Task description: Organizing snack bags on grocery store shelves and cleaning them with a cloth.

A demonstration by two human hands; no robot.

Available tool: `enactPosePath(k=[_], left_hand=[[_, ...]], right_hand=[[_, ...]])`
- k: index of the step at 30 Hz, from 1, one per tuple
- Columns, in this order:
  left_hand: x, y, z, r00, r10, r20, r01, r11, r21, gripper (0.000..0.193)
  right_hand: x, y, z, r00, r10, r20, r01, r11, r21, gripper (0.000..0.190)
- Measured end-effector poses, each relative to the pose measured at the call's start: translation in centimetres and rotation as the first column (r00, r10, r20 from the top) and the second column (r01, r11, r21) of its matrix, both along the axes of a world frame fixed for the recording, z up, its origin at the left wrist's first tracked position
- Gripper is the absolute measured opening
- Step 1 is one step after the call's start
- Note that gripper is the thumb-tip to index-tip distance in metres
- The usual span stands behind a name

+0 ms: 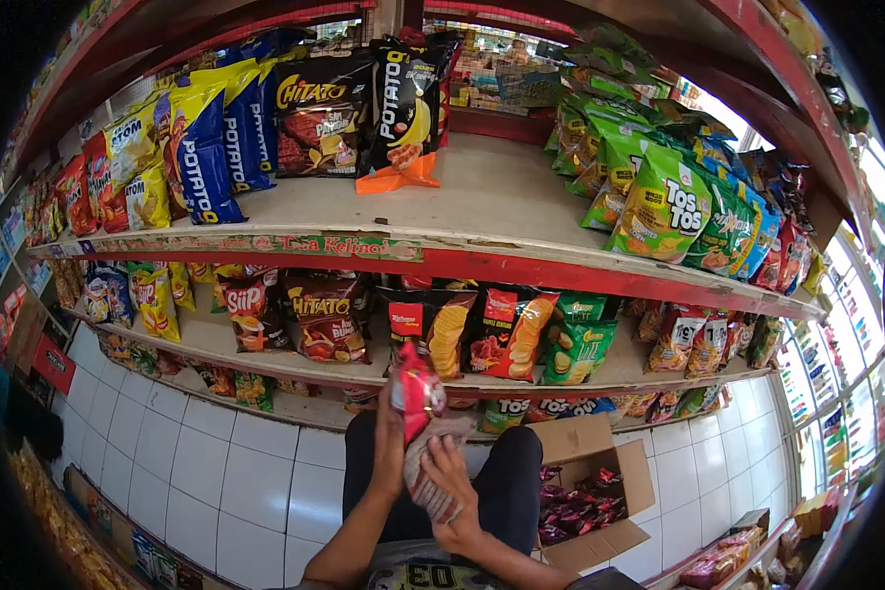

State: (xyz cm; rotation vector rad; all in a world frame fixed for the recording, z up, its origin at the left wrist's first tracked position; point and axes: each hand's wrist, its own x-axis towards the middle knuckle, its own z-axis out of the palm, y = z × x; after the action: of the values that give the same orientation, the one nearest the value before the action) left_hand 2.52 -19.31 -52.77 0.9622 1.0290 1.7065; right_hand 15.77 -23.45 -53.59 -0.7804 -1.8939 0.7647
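My left hand [389, 442] grips a red snack packet [417, 398] from its left side, above my lap. Motion blurs the packet, so its print cannot be made out. In my right hand [448, 472] is a greyish striped cloth [429, 479], bunched up and pressed near the packet's lower end. Both hands are in front of the lower shelf [265, 359], where several chip bags stand. Closest above the packet are a Richeese waffle bag [442, 332] and a second, red-and-black Richeese bag [512, 332].
On the upper shelf [494, 184] stand blue Potato bags [205, 147], a brown Chitato bag [321, 122] and green Tos Tos bags [660, 203]. An open cardboard box [638, 476] of dark packets [579, 509] sits on the white tiled floor [254, 494], right of my knees.
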Motion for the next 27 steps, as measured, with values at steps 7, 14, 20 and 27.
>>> enactPosePath(k=[7,14,20,27], left_hand=[[1.2,-1.3,-4.0,0.989,-0.108,-0.105,0.111,0.994,0.016,0.070],[-0.6,-0.7,-1.1,0.963,0.015,0.271,-0.019,1.000,0.011,0.072],[2.3,-2.1,0.0,0.945,-0.263,-0.195,0.256,0.965,-0.059,0.069],[1.1,-0.6,-1.1,0.929,-0.029,0.368,0.047,0.998,-0.040,0.067]], right_hand=[[0.5,4.3,4.6,0.975,-0.005,-0.222,0.008,1.000,0.012,0.059],[0.2,-0.4,-0.6,0.985,0.063,-0.160,-0.072,0.996,-0.056,0.055],[1.6,3.5,3.8,0.968,-0.093,-0.234,0.115,0.990,0.081,0.057],[0.9,1.3,1.7,0.997,0.058,-0.043,-0.054,0.994,0.093,0.054]])
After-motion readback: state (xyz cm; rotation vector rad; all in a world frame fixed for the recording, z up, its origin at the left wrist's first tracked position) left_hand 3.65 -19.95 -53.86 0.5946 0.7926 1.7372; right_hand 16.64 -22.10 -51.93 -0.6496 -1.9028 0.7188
